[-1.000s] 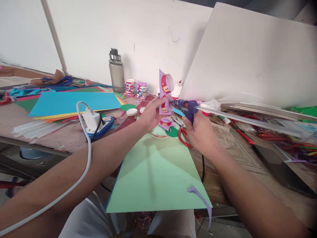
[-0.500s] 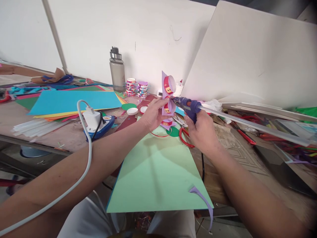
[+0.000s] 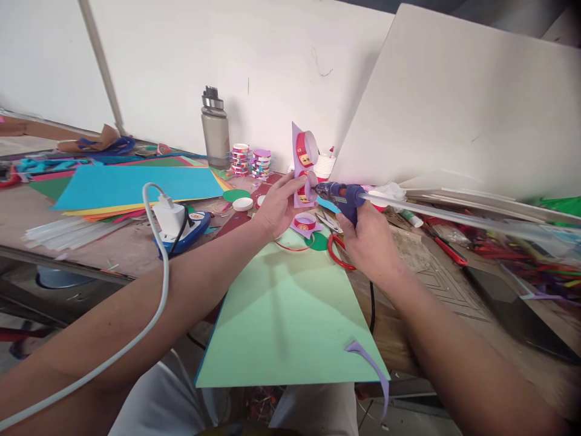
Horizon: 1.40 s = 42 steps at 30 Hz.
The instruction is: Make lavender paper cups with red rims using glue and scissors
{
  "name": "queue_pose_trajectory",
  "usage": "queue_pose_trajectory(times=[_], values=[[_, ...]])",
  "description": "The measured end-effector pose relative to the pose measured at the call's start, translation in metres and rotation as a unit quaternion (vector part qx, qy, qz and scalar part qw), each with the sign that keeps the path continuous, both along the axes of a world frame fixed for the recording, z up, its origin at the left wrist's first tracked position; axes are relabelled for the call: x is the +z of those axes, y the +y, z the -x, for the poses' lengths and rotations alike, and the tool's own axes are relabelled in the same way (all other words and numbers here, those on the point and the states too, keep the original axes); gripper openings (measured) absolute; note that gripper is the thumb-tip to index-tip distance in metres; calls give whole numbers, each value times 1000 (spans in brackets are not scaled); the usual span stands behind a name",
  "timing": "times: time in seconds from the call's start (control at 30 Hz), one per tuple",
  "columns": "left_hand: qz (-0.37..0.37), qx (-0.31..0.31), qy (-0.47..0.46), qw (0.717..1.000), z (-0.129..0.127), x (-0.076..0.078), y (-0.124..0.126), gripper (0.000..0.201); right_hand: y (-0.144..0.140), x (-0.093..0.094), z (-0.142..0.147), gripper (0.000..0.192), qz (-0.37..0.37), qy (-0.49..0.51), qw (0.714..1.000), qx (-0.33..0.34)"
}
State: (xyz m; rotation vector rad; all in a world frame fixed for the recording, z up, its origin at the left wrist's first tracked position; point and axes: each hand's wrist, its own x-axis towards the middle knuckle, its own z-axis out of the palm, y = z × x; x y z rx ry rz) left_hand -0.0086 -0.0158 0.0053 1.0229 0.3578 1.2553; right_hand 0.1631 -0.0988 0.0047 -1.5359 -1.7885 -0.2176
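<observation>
Now the left hand (image 3: 275,209) pinches a lilac paper piece (image 3: 303,166) with red rings upright above the table (image 3: 431,266), fingers closed on its lower edge. The right hand (image 3: 367,239) is wrapped tight around a blue glue gun (image 3: 341,196), a clear glue stick (image 3: 454,217) trailing out of its back. Compared with half a second ago, the gun sits a little lower and its nozzle touches the piece's lower ring rather than its middle; the piece itself stands slightly higher and straighter. That suggests glue is going onto the lower ring. Below lies a green sheet (image 3: 290,315); red scissors (image 3: 338,251) rest beside it, and a grey bottle (image 3: 214,130) stands by the wall.
</observation>
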Motion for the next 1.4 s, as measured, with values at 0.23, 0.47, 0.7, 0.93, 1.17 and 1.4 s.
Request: queue_pose_trajectory(times=[0.23, 0.47, 0.7, 0.93, 1.17, 1.4], values=[[12, 28, -14, 999, 1, 3, 1, 21, -2, -3, 1, 27, -25, -8, 999, 21], [16, -1, 1, 1000, -1, 0, -1, 21, -1, 0, 1, 31, -16, 1, 1000, 4], [44, -52, 8, 998, -3, -4, 0, 26, -2, 2, 1, 33, -37, 2, 999, 0], [83, -82, 0, 993, -4, -4, 1, 21, -1, 2, 1, 33, -58, -9, 998, 10], [68, -56, -28, 996, -1, -4, 5, 22, -1, 3, 0, 33, -59, -7, 998, 12], [67, -73, -12, 995, -3, -4, 5, 19, -2, 4, 1, 38, -46, -10, 999, 10]])
